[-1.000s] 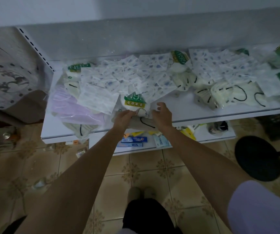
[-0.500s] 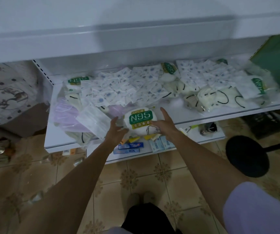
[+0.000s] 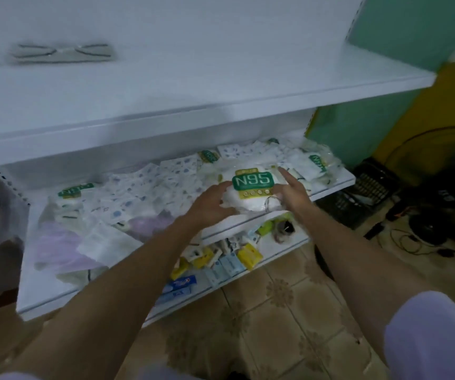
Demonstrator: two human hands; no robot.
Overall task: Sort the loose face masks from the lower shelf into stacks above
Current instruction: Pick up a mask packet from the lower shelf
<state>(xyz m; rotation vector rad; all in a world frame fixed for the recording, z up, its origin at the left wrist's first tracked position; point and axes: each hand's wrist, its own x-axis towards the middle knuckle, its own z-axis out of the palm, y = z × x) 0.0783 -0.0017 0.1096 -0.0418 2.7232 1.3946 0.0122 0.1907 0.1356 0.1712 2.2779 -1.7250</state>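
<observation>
A white N95 mask pack (image 3: 252, 185) with a green label is held between both hands just above the mask-strewn lower shelf (image 3: 42, 292). My left hand (image 3: 210, 201) grips its left edge with curled fingers. Gripping the right edge, my right hand (image 3: 293, 193) has its index finger stretched along the pack. Loose printed masks (image 3: 152, 185), more N95 packs (image 3: 74, 189) and purple masks (image 3: 59, 248) cover that shelf. On the white upper shelf (image 3: 193, 105) a flat mask pile with black ear loops (image 3: 62, 53) lies at the far left.
Below, a lower ledge holds small boxes (image 3: 221, 256) in yellow and blue. A black crate (image 3: 366, 193), a dark fan (image 3: 440, 187) and cables stand on the tiled floor at the right. A green wall closes the right side.
Both hands have picked the N95 pack off the shelf's front edge and carried it up and to the right. The view has tilted up, so the upper shelf now shows.
</observation>
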